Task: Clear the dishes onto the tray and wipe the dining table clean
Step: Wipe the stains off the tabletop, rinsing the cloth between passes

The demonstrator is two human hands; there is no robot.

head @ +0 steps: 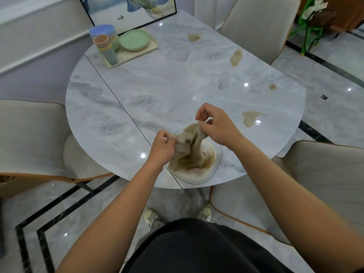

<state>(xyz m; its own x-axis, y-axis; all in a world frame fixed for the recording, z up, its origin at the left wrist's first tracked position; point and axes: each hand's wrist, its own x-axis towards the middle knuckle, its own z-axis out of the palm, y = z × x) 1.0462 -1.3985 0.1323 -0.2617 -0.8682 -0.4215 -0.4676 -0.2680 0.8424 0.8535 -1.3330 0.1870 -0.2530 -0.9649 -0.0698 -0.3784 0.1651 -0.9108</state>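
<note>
Hands both pinch the wet beige cloth (189,152): left hand (162,146) grips its left edge, right hand (216,125) grips the top, fingers curled into the fabric. The cloth is pulled up between them, and its lower end sits in a brown puddle (209,155) at the near edge of the bench (157,85). The tray (155,44) is at the far left of the bench (just before a framed picture (126,8)) and holds green plates (135,39) and stacked cups (102,39). More brown spills (251,118) lie on the right side, well apart from the cloth.
</note>
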